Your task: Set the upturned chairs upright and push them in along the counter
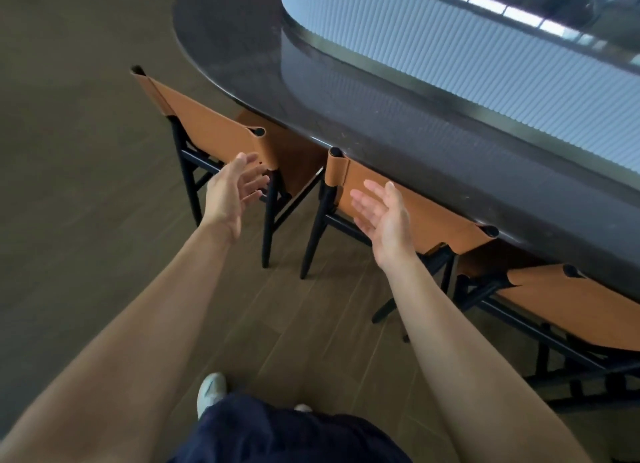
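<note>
Three chairs with tan leather backs and black frames stand upright, tucked under the dark counter (398, 123). The left chair (204, 123) sits at the counter's rounded end, the middle chair (433, 217) beside it, and the right chair (581, 303) at the frame's right edge. My left hand (235, 192) hovers with fingers spread just in front of the left chair's right back post, holding nothing. My right hand (384, 217) is raised in front of the middle chair's backrest, palm turned inward and fingers straight, also holding nothing.
A white ribbed wall (450, 47) rises from the counter's far side. Wood plank floor (294, 324) stretches below and to the left. My shoe (211, 390) and dark shorts (277, 435) show at the bottom.
</note>
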Demonstrator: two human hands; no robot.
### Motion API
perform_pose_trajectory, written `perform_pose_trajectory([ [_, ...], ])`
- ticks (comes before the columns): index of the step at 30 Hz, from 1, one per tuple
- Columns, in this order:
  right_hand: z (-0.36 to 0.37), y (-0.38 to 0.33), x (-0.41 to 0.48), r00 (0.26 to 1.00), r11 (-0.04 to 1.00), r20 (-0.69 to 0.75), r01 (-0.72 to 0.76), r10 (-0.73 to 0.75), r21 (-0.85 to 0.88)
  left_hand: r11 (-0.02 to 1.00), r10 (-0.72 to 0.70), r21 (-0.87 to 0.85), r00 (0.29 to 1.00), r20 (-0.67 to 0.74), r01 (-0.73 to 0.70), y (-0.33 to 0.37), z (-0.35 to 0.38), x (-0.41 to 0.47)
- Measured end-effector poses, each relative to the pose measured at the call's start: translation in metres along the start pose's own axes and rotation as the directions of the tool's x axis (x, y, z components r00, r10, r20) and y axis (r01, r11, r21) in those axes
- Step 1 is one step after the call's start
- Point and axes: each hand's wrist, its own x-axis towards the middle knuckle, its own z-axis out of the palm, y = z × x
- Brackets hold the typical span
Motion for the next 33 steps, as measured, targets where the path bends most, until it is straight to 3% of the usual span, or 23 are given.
perform_pose_trajectory([
  [6, 0.09, 0.016, 0.011, 0.999, 0.999, 0.04, -0.029, 0.028, 0.019, 1.0, 0.002, -0.005, 0.999, -0.032, -0.002, 0.027, -0.065, 0.04],
  [14, 0.223, 0.041, 0.029, 0.993, 0.981, 0.042, -0.114, 0.108, 0.159, 0.997, -0.063, 0.055, 0.996, 0.065, 0.06, 0.075, -0.143, 0.116],
  [20, 0.283, 0.053, 0.054, 0.977, 0.955, 0.036, -0.211, 0.208, 0.207, 0.991, -0.12, 0.071, 0.989, 0.081, 0.114, 0.092, -0.173, 0.167],
  [33, 0.351, 0.061, 0.183, 0.878, 0.739, 0.039, -0.424, 0.476, 0.524, 0.934, -0.359, 0.026, 0.931, 0.07, 0.358, 0.092, -0.177, 0.311],
])
